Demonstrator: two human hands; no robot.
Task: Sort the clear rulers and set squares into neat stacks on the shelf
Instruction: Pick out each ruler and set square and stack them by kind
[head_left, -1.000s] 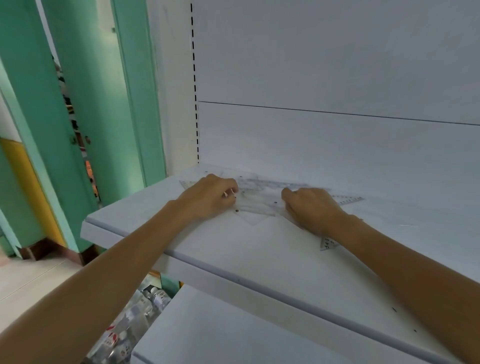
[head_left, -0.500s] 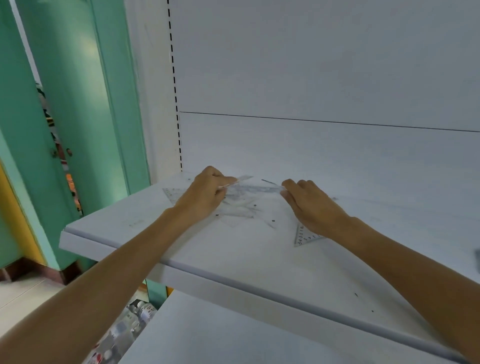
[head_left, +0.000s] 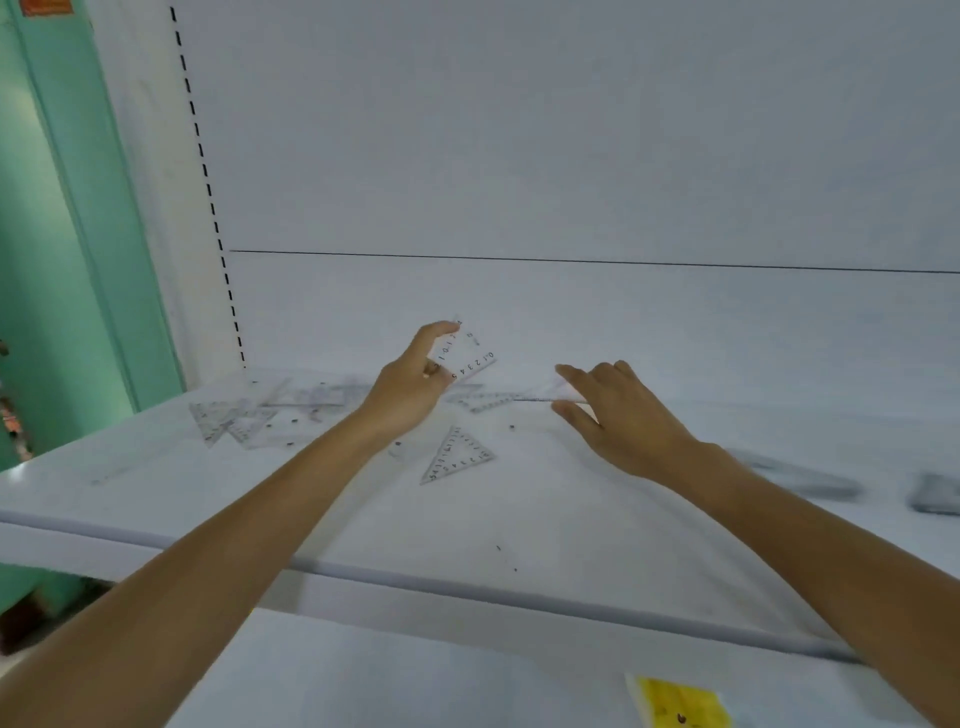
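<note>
My left hand pinches a clear set square and holds it tilted up off the white shelf. To its right, my right hand grips the end of a clear ruler lying low across the shelf, thumb under and fingers over. One clear set square lies flat between my wrists. A loose pile of clear rulers and set squares is spread over the shelf's left end, partly behind my left hand.
The white back panel rises behind the shelf, with a slotted upright at its left. A green door frame stands further left. Blurred grey items lie at the shelf's right. A yellow label sits on the lower shelf.
My left hand has lifted a set square up off the pile. My right hand has shifted right and taken the ruler's end. The view has panned right and moved closer.
</note>
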